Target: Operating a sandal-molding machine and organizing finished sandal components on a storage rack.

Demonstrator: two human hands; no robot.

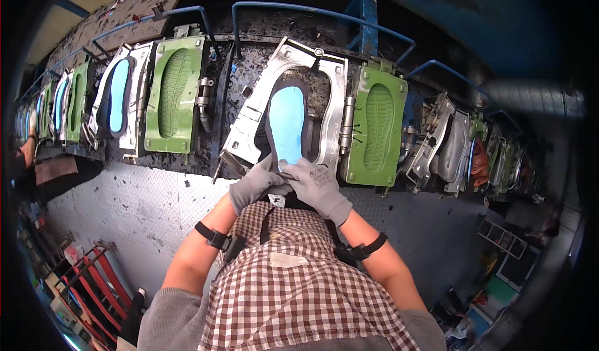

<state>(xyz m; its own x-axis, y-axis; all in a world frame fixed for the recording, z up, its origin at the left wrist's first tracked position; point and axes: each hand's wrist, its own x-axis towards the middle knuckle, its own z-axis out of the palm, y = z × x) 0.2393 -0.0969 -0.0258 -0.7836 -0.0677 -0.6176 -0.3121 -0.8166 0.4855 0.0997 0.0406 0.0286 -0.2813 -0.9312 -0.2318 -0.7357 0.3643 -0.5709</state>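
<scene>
A shoe-shaped piece with a light blue sole face (287, 121) and a dark rim lies, toe away from me, within a silver metal mould frame (251, 117). At its near end, my right hand (317, 189) in a grey glove is closed on the dark edge, thumb at the blue face. My left hand (257, 186), gloved alike, has its fingers curled against the same end from the left. The fingertips partly hide each other and the piece's heel. Hinged to the frame's right side is a green mould plate (377, 126) with a ribbed sole-shaped hollow.
More moulds run along the bench on both sides, among them another green plate (174, 95) and a blue-faced piece (119, 95) at left. Blue rails (324, 15) stand behind. A co-worker's arm (27, 148) shows at far left. Red bars (100, 282) stand at lower left.
</scene>
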